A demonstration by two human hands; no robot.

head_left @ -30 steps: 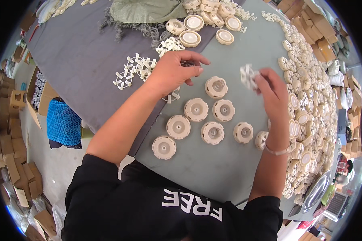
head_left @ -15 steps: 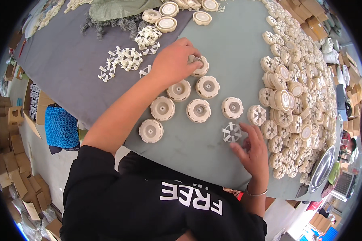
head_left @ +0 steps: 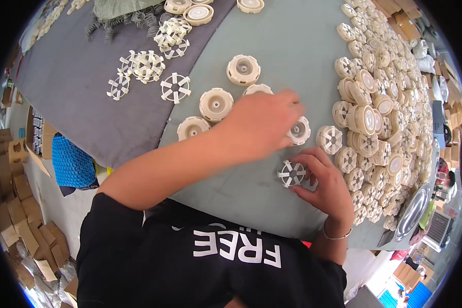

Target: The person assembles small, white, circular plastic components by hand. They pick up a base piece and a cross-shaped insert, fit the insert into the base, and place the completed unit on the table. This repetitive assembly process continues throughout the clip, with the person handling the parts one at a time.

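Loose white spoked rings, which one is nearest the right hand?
The white spoked ring at the thumb and fingertips of the right hand; the other loose ones lie well to the left, apart from that hand.

The spoked rings point(head_left: 286, 168) are white, the round housings point(head_left: 216, 104) cream, the table point(head_left: 272, 46) grey-green, the cloth point(head_left: 123, 115) along its left edge purplish-grey.

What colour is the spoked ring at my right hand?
The spoked ring is white, clearest in head view.
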